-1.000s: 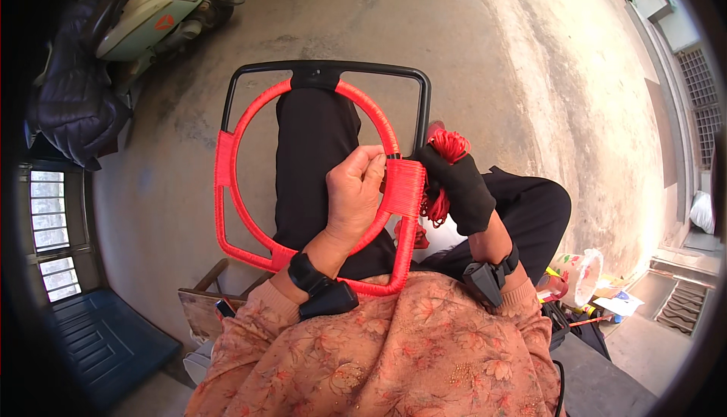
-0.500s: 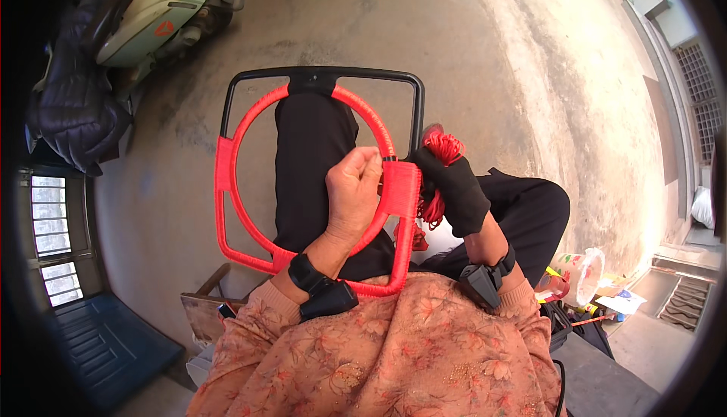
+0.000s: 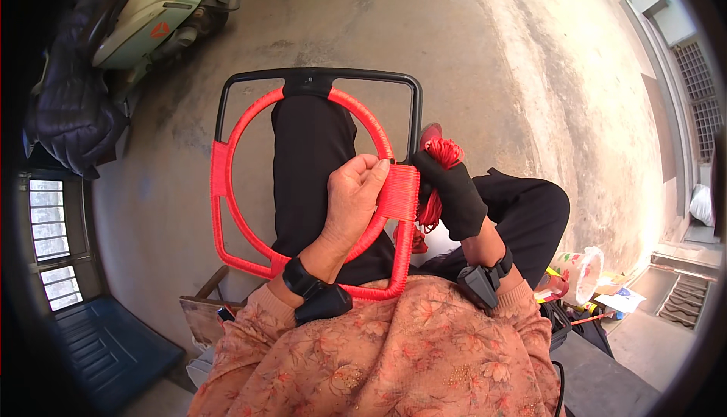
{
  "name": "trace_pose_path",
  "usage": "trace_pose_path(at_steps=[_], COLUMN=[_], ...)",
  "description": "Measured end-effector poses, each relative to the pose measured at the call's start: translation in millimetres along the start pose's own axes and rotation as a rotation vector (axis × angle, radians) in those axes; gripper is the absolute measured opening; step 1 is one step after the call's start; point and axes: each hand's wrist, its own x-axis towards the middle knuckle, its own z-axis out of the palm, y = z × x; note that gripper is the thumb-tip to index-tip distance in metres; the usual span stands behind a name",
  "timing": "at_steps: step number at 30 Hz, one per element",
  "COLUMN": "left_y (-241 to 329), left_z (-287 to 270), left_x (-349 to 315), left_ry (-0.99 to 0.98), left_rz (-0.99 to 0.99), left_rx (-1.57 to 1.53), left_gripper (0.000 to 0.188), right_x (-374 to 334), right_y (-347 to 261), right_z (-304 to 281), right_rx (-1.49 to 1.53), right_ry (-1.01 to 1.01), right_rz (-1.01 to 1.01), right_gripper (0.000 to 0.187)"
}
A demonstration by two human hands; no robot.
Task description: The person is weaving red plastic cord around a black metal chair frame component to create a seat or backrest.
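Across a seated person's lap (image 3: 312, 190) rests a cord-wound frame (image 3: 400, 192), its right side pinched by the left hand (image 3: 352, 197); the gloved right hand (image 3: 454, 194) closes on bundled red cord (image 3: 445, 153). Likely light and stiff, the frame suits a rim (image 3: 417, 114) hold.

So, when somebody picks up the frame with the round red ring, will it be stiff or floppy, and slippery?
Probably stiff: the frame shows a squared outline and the red ring an even curve. It may be light for its size, since its bars look slim with open gaps. The ridged red wrapping likely slips less than the smooth black bar.
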Motion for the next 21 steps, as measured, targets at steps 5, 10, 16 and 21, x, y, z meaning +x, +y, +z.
trace_pose_path(at_steps=[5, 10, 16, 21], left_y=[2.3, 4.5, 4.7, 4.1], left_z=[1.1, 1.5, 1.2, 1.1], left_x=[0.1, -0.8, -0.4, -0.5], left_ry=[-0.01, -0.025, -0.046, -0.061], left_rz=[-0.047, -0.066, -0.09, -0.088], left_rx=[-0.094, -0.149, -0.149, -0.146], left_gripper=[0.022, 0.023, 0.022, 0.021], right_x=[-0.2, -1.7, -2.2, -1.0], right_y=[-0.3, -2.4, -3.0, -0.3], right_z=[0.6, 3.1, 2.9, 1.9], right_rx=[-0.053, -0.044, -0.026, -0.013], right_ry=[0.012, 0.031, 0.016, 0.056], right_rz=[-0.038, -0.012, -0.028, 0.012], right_gripper=[0.022, 0.024, 0.024, 0.023])
